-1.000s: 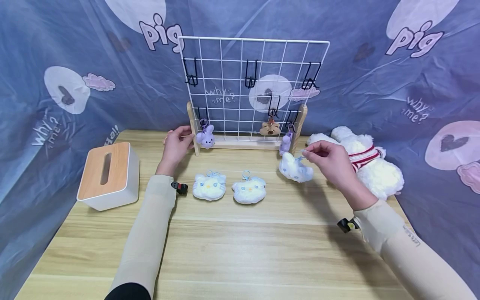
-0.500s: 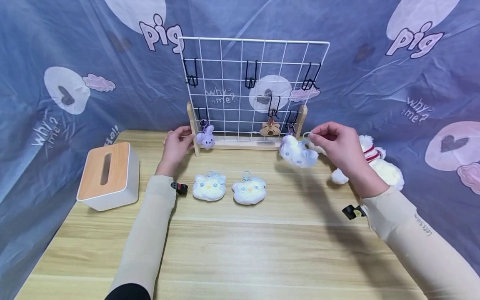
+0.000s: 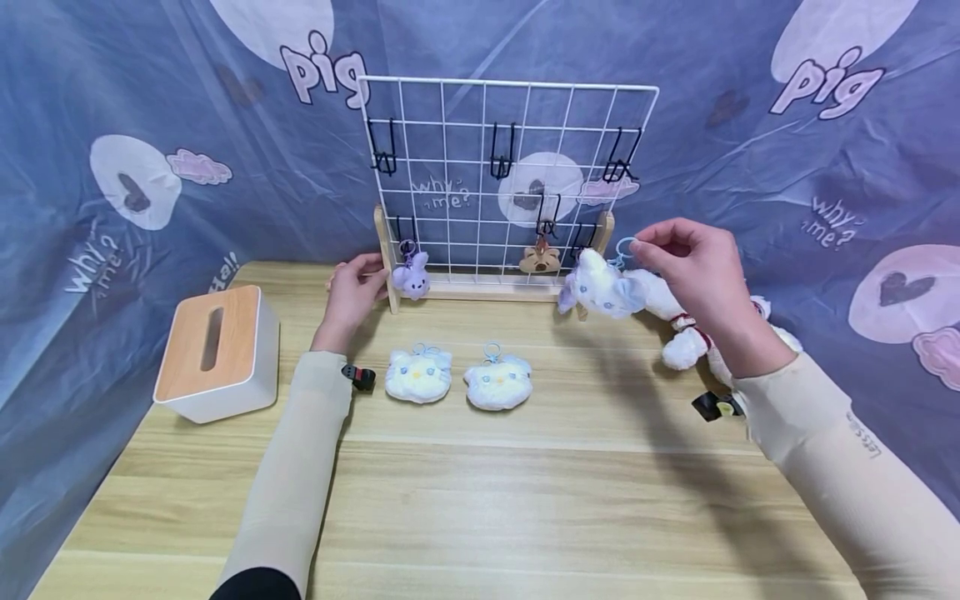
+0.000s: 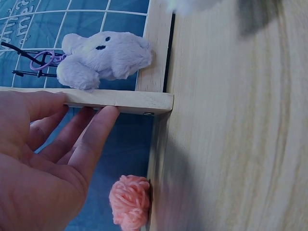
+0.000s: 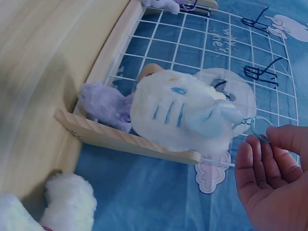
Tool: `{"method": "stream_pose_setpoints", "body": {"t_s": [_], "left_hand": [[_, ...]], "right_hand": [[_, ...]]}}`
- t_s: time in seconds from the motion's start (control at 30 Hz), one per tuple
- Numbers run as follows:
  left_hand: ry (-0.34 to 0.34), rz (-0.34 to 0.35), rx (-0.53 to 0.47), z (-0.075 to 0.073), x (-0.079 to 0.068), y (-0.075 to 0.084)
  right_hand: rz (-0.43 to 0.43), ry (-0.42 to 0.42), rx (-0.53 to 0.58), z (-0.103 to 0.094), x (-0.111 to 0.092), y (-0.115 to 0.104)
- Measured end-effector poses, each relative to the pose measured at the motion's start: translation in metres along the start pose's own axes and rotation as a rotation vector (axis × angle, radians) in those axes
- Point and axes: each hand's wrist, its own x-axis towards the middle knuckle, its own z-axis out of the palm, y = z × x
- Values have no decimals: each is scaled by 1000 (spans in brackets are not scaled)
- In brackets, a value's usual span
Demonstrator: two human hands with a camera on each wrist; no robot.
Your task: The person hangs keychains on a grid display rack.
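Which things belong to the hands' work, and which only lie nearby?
Belong, it seems:
raised white charm, in the right hand
wire rack, left hand on its wooden frame
black hooks
two white charms on the table
hanging charms

Probably just nearby:
tissue box
white plush toy
pink yarn bundle

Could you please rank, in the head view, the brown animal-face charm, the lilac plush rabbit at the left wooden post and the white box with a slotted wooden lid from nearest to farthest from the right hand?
1. Brown animal-face charm: left of the right hand, below a black hook.
2. Lilac plush rabbit: farther left, beside the left post.
3. White box: farthest left.
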Motion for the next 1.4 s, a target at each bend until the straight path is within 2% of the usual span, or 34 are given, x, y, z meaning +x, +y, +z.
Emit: {"method": "stream_pose_setpoints", "body": {"t_s": [0.37,0.73,1.07,1.4], "left_hand": [[6,19,7,1,-1,0],[6,16,6,1,0,-1],[0,6,11,1,-1,0],[-5,-10,0,1,0,1]], "right_hand": [[-35,56,104,-12,16,-16],[-50,76,216,-19,36,-30],[-26,67,221,-22,46,-35],[-18,18,333,-21,57,-32]]}}
